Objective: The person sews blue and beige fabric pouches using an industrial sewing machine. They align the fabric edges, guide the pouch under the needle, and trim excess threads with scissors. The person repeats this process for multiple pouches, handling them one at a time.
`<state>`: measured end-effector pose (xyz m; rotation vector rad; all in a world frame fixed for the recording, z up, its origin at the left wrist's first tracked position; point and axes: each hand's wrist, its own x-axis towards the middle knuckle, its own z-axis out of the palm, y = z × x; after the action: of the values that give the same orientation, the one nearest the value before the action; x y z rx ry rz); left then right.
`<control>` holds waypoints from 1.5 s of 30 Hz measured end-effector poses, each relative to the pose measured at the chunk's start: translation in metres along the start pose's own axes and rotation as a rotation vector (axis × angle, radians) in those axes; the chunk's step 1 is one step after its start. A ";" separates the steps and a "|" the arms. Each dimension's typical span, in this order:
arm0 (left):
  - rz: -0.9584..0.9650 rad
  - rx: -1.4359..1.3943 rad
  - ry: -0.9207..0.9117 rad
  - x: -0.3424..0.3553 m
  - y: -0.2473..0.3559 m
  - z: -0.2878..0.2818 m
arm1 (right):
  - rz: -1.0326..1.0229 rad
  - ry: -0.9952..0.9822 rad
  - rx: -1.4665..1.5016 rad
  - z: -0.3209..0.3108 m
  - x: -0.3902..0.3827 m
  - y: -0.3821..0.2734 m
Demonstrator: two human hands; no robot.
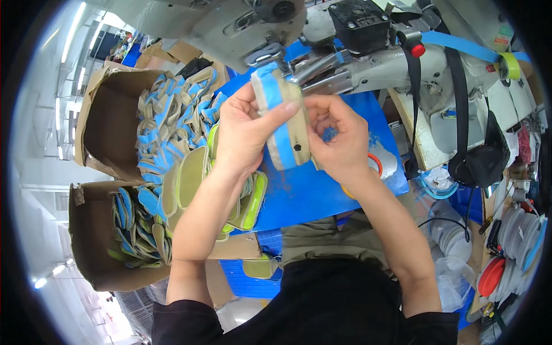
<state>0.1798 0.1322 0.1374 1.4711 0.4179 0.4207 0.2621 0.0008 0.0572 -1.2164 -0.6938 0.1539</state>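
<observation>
My left hand (241, 129) grips a tan fabric piece with a bright blue strip (280, 138), thumb across its front. My right hand (339, 138) is closed on the piece's right edge, fingers curled. The piece is held tilted upright over the blue work surface (293, 198), just below the metal parts of a machine (322, 75). A small dark spot shows low on the piece. Red and orange loop handles (375, 163), perhaps scissors, lie partly hidden behind my right forearm.
Left are two cardboard boxes (86, 230), a heap of blue-and-tan strips (167, 126) and stacked olive pads (190, 178) with bright green edging. The machine's body (402, 69) spans the top, with black straps hanging right. Spools of tape (512, 241) stand at far right.
</observation>
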 end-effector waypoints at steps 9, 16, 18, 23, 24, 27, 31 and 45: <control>0.028 0.076 0.045 0.006 0.001 0.005 | 0.225 -0.042 0.280 -0.001 -0.003 -0.013; 0.062 0.060 0.014 0.004 0.002 0.011 | 0.388 -0.113 0.361 -0.010 0.003 -0.033; 0.036 0.053 0.014 0.002 0.005 0.014 | 0.393 -0.121 0.370 -0.012 0.002 -0.035; 0.067 0.082 0.029 0.007 0.006 0.016 | 0.436 -0.146 0.397 -0.017 -0.002 -0.037; 0.080 0.088 0.035 0.008 0.006 0.016 | 0.456 -0.152 0.425 -0.018 -0.001 -0.040; 0.031 0.120 0.048 0.018 0.001 0.008 | 0.493 -0.168 0.500 -0.019 0.001 -0.045; 0.079 0.069 0.085 0.019 0.000 0.007 | 0.533 -0.177 0.480 -0.022 0.006 -0.050; 0.336 -0.072 -0.213 0.090 -0.067 -0.065 | 0.343 -0.183 -0.214 -0.008 0.009 -0.068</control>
<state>0.2249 0.2299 0.0654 1.5012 -0.0160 0.5331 0.2564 -0.0267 0.1207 -1.5355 -0.6664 0.4906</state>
